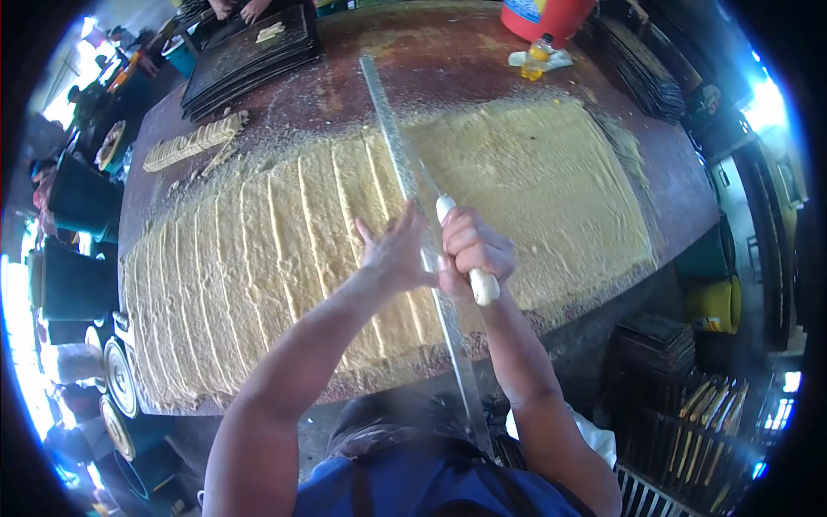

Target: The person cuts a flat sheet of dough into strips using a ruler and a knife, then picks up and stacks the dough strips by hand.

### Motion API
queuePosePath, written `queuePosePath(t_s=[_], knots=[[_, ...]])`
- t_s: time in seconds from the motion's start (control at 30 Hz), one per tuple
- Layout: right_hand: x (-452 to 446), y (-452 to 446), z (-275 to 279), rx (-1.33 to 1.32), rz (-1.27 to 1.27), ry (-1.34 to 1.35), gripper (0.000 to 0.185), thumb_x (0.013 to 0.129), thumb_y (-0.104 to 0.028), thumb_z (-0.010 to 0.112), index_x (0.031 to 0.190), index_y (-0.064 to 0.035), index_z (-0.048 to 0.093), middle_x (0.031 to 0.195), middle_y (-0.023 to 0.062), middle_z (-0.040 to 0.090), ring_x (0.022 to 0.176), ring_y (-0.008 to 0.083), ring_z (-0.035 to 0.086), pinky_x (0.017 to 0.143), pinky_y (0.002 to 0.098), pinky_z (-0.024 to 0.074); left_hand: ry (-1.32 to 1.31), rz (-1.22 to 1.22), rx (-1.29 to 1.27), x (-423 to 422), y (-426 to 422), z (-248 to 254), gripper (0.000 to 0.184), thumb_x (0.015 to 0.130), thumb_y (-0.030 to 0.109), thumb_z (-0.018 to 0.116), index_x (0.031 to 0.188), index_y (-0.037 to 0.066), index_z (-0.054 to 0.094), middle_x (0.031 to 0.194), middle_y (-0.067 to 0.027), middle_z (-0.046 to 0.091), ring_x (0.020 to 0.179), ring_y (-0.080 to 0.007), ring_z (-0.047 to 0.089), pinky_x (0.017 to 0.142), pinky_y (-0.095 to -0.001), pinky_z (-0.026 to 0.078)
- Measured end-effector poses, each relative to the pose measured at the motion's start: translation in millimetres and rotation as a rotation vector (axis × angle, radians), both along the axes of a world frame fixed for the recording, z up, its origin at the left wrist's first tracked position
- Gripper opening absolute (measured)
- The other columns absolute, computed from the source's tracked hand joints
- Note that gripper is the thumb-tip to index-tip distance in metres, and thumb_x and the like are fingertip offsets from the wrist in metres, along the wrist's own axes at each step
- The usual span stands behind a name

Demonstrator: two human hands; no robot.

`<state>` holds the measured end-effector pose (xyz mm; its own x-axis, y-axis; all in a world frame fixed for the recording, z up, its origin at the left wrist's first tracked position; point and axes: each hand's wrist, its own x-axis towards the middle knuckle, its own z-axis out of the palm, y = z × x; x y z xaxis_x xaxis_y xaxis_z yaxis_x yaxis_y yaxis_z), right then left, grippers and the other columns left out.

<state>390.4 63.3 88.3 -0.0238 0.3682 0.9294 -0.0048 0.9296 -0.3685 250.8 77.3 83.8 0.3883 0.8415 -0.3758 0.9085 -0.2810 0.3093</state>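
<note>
A wide sheet of pale dough (534, 181) lies on the reddish table, with parallel cut lines across its left part. Over it a long straight metal ruler (388, 129) runs from the far side to the near edge. My left hand (398, 252) presses on the ruler with its fingers spread. Just right of the ruler, my right hand (475, 250) is wrapped round the white handle of a knife (486, 288), whose blade points away beside the ruler's right edge.
Stacked dark trays (250, 60) stand at the back left, near another person's hands (250, 10). Dough strips (196, 142) lie at the left. A red bucket (547, 17) and a yellow bottle (536, 59) are at the back right, beside more trays (633, 69).
</note>
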Motion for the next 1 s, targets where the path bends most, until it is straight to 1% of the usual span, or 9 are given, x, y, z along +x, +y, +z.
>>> queuePosePath(t_s=[0.27,0.43,0.5,0.57,0.6,0.7,0.87,0.93,1.0], knots=[[-20.7,58.8,-49.0,-0.068,-0.051,0.011,0.029,0.070,0.010,0.064,0.067,-0.0087,0.043,0.065,0.0045,0.054,0.061,0.0224,0.057,0.064,0.0391,0.0514,0.008,-0.054,-0.056,-2.2,-0.5,14.2,0.120,0.066,0.057,0.086,0.155,0.007,0.024,0.164,-0.0150,0.016,0.147,-0.0342,0.030,0.111,-0.0804,0.014],[-12.1,16.1,-61.5,-0.095,-0.064,-0.038,0.031,0.068,0.010,0.067,0.064,-0.0106,0.044,0.065,0.0032,0.056,0.061,0.0228,0.059,0.068,0.0390,0.0539,-0.035,-0.006,-0.027,-2.2,-3.1,3.7,0.118,0.066,0.053,0.087,0.155,0.009,0.024,0.164,-0.0138,0.019,0.146,-0.0328,0.031,0.111,-0.0811,0.012],[-5.3,-6.0,-69.4,-0.075,-0.088,-0.013,0.030,0.068,0.009,0.068,0.064,-0.0110,0.045,0.066,0.0033,0.056,0.062,0.0232,0.060,0.070,0.0399,0.0547,-0.024,0.026,0.089,-3.5,-2.9,-15.9,0.122,0.062,0.055,0.089,0.155,0.009,0.024,0.164,-0.0133,0.018,0.147,-0.0310,0.031,0.112,-0.0800,0.010],[3.6,-36.6,-73.6,-0.112,-0.072,0.019,0.030,0.068,0.009,0.068,0.064,-0.0108,0.046,0.065,0.0036,0.056,0.062,0.0233,0.060,0.070,0.0408,0.0544,0.061,0.021,-0.037,2.5,-0.6,2.7,0.124,0.061,0.056,0.090,0.155,0.009,0.024,0.166,-0.0122,0.015,0.148,-0.0299,0.030,0.113,-0.0792,0.008],[7.4,-57.7,-74.7,-0.132,-0.054,0.028,0.030,0.067,0.009,0.068,0.064,-0.0108,0.046,0.066,0.0037,0.056,0.062,0.0234,0.060,0.071,0.0412,0.0543,0.070,0.052,-0.072,4.4,1.5,2.4,0.119,0.058,0.060,0.089,0.153,0.014,0.033,0.167,-0.0106,0.011,0.152,-0.0285,0.020,0.115,-0.0761,0.009],[23.8,-130.5,-70.5,-0.178,-0.017,0.016,0.029,0.066,0.009,0.069,0.065,-0.0112,0.048,0.067,0.0033,0.056,0.064,0.0235,0.060,0.072,0.0424,0.0540,0.074,0.041,-0.007,6.7,-5.6,3.7,0.118,0.058,0.062,0.088,0.152,0.015,0.034,0.167,-0.0106,0.011,0.152,-0.0289,0.020,0.116,-0.0750,0.007],[50.4,-257.9,-52.8,-0.262,-0.034,-0.046,0.029,0.068,0.009,0.069,0.065,-0.0121,0.049,0.068,0.0020,0.058,0.064,0.0221,0.061,0.073,0.0433,0.0548,0.095,0.049,0.048,9.9,-10.0,-4.0,0.117,0.060,0.060,0.088,0.153,0.015,0.033,0.167,-0.0095,0.012,0.152,-0.0291,0.019,0.117,-0.0736,0.008],[60.7,-306.1,-45.9,-0.290,-0.041,-0.079,0.028,0.066,0.009,0.068,0.067,-0.0118,0.049,0.070,0.0026,0.058,0.064,0.0215,0.060,0.074,0.0437,0.0548,0.128,0.053,0.017,13.6,-9.2,-1.5,0.120,0.066,0.055,0.087,0.158,0.019,0.020,0.166,-0.0102,0.015,0.152,-0.0330,0.016,0.116,-0.0749,0.008],[69.5,-346.4,-37.0,-0.309,-0.041,-0.109,0.027,0.065,0.009,0.067,0.069,-0.0114,0.050,0.072,0.0032,0.059,0.064,0.0209,0.060,0.075,0.0441,0.0548,0.127,0.081,0.023,17.9,-12.0,-1.9,0.117,0.065,0.054,0.088,0.156,0.017,0.025,0.165,-0.0087,0.020,0.151,-0.0320,0.020,0.116,-0.0737,0.011]])
